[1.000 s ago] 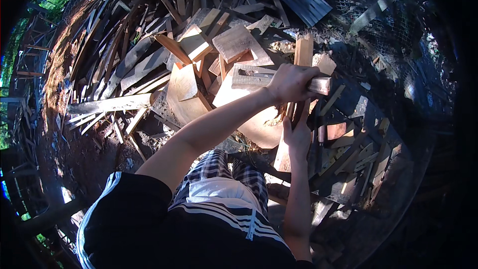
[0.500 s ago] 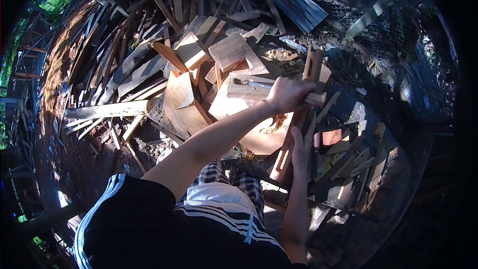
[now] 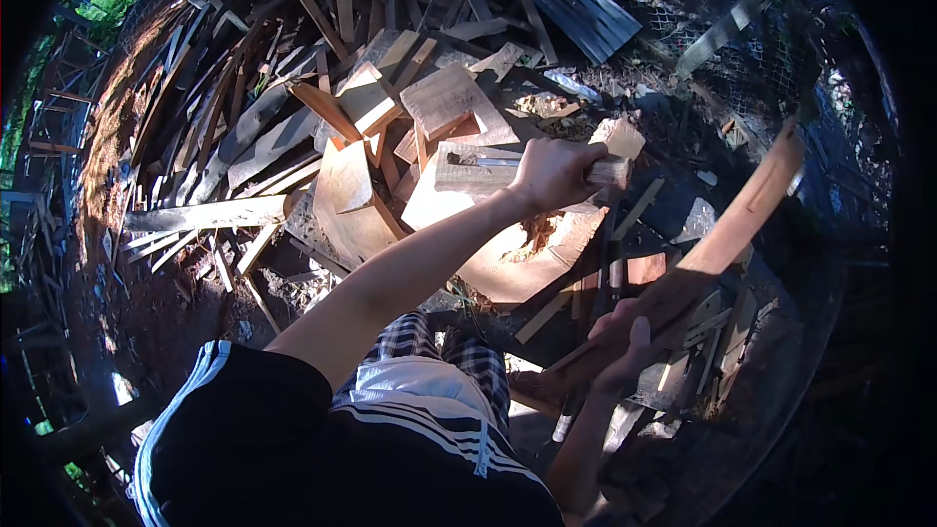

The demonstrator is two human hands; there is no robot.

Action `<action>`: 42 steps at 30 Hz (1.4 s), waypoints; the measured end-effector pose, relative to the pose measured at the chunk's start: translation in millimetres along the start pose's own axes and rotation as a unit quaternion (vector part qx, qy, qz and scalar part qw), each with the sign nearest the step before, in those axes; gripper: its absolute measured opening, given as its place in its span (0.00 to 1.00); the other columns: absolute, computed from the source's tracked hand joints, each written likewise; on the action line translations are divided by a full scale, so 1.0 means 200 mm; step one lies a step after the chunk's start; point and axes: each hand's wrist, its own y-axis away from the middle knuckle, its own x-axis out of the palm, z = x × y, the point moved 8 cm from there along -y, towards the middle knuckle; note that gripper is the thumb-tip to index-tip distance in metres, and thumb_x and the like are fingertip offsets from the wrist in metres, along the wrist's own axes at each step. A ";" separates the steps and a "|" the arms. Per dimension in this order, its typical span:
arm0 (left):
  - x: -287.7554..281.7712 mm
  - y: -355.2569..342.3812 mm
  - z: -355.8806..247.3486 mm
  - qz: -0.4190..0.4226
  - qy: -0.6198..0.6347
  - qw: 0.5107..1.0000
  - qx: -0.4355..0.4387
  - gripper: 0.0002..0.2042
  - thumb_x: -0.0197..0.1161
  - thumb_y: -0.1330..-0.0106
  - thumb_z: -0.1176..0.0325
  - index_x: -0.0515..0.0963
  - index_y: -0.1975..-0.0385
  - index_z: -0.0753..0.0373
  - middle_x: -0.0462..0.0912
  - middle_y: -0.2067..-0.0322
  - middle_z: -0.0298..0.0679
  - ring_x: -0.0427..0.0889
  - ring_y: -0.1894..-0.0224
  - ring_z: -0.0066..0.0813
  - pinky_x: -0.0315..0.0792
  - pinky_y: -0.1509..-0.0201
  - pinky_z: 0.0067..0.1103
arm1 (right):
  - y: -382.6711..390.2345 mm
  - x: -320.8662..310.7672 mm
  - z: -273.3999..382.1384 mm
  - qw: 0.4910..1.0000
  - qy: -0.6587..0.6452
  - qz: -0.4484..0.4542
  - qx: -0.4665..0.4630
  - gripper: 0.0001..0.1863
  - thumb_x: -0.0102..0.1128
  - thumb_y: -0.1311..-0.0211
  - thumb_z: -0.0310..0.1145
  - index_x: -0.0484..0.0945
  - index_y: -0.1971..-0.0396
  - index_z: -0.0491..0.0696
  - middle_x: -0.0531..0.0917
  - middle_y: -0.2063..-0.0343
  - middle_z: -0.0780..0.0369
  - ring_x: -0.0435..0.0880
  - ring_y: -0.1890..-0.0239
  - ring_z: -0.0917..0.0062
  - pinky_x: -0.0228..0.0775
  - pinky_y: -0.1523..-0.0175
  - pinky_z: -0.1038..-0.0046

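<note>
Over the stump (image 3: pixel 488 278), my left hand (image 3: pixel 549 176) is closed round a short wooden piece (image 3: pixel 610 173), whose end juts out right of the fist. Left of that hand is a pale slotted board (image 3: pixel 464 179) with a narrow shiny metal strip along it; whether this joins the piece in my fist, I cannot tell. My right hand (image 3: pixel 620 346), lower and further right, grips a long wooden plank (image 3: pixel 747 200). The plank slants from far right to near my knees, partly in shadow, its lower end hard to make out.
Cut wooden blocks (image 3: pixel 449 102) crowd behind the stump, with a large woodpile (image 3: pixel 224 137) at the left. A reddish block (image 3: pixel 646 268) and several offcuts (image 3: pixel 708 322) lie at the right. Corrugated sheet (image 3: pixel 578 12) and wire mesh (image 3: pixel 673 15) stand at the back.
The plank has swung off the stump, its far end now out to the right. My right hand has moved right and nearer. My left hand has shifted slightly left.
</note>
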 end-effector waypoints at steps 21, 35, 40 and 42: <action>-0.75 0.05 0.50 -0.362 0.209 0.902 -0.110 0.13 0.66 0.36 0.67 0.68 0.79 0.57 0.65 0.87 0.25 0.64 0.85 0.11 0.55 0.83 0.16 | -0.25 0.49 -0.22 0.821 0.553 0.137 -0.031 0.44 0.56 0.38 0.41 0.39 0.28 0.56 0.82 0.61 0.46 0.83 0.59 0.53 0.73 0.52 0.58; -0.65 0.00 0.47 -0.345 0.341 0.866 -0.120 0.12 0.62 0.32 0.62 0.69 0.62 0.64 0.70 0.78 0.28 0.70 0.81 0.10 0.72 0.79 0.13 | -0.26 0.46 -0.29 0.818 0.560 0.100 -0.088 0.46 0.57 0.40 0.45 0.39 0.28 0.61 0.82 0.71 0.44 0.83 0.66 0.46 0.74 0.61 0.56; -0.65 -0.03 0.42 -0.338 0.298 0.882 -0.134 0.13 0.65 0.34 0.64 0.68 0.63 0.63 0.74 0.78 0.31 0.73 0.82 0.13 0.72 0.80 0.14 | -0.27 0.45 -0.31 0.820 0.561 0.095 -0.059 0.46 0.58 0.40 0.46 0.40 0.28 0.59 0.83 0.68 0.44 0.83 0.65 0.47 0.75 0.61 0.58; -0.64 -0.04 0.41 -0.338 0.310 0.876 -0.147 0.16 0.67 0.37 0.62 0.68 0.63 0.64 0.76 0.78 0.34 0.75 0.82 0.16 0.72 0.81 0.15 | -0.26 0.46 -0.29 0.815 0.569 0.093 -0.060 0.47 0.59 0.40 0.46 0.40 0.28 0.59 0.83 0.67 0.44 0.83 0.65 0.48 0.75 0.61 0.59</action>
